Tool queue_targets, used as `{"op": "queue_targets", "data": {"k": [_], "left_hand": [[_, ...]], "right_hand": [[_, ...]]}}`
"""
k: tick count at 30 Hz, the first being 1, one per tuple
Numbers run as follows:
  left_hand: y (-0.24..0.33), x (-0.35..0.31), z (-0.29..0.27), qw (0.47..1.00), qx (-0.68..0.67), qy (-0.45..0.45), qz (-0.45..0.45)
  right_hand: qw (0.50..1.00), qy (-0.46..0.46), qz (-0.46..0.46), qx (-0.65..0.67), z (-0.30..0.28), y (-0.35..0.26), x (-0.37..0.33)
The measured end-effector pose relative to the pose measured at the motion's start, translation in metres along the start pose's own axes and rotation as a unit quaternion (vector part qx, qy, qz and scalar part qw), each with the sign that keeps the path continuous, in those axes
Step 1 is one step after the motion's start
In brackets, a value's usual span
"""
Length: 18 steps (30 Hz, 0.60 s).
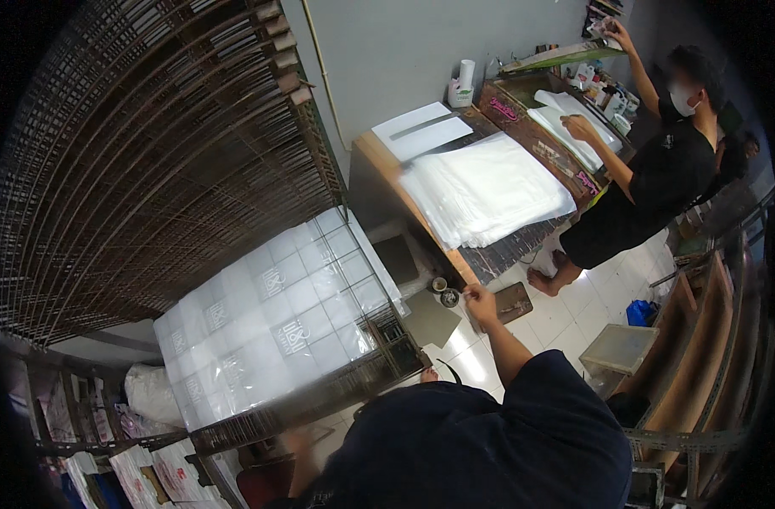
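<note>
Hovering near one corner of the single counter (506, 253), the right hand (481, 304) has its fingers curled inward; whether they pinch anything cannot be told. The left hand (299, 448) is blurred, just beside the lower edge of the one wire rack (158, 144); the state of its fingers cannot be told.

Rack: one lowered tier (379, 369) carries the clear-and-white printed sheets (256, 352), which lie flat; their number cannot be told. At least four printed marks (295, 336) are visible on them. The raised tiers above are too dense to count.

Counter: one stack of white translucent sheets (493, 182) lies near the middle. Two flat white pieces (430, 138) lie beside it, toward the wall. One white roll (466, 72) stands upright behind the counter's far edge.

Far station: a co-worker (671, 174) has two hands in view, one raised at one tilted frame (561, 56), one over white material (593, 154).

Floor: one translucent box (621, 348) and one blue bag (641, 312) stand near the wooden shelves (688, 339).
</note>
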<state>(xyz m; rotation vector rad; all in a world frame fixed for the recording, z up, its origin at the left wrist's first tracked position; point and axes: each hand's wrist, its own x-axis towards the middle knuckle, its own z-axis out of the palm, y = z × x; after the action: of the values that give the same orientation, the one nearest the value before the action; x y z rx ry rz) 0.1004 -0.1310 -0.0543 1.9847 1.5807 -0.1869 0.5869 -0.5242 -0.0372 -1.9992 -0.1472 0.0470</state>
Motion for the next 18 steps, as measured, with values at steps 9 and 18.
{"op": "queue_targets", "data": {"k": [9, 18], "left_hand": [[-0.032, -0.052, 0.021, 0.999, 0.009, -0.011, -0.051], [0.013, -0.112, -0.017, 0.996, 0.033, 0.038, -0.071]], "right_hand": [[0.838, 0.187, 0.195, 0.474, -0.106, -0.032, 0.129], [0.559, 0.172, 0.204, 0.785, -0.113, -0.025, 0.187]]}}
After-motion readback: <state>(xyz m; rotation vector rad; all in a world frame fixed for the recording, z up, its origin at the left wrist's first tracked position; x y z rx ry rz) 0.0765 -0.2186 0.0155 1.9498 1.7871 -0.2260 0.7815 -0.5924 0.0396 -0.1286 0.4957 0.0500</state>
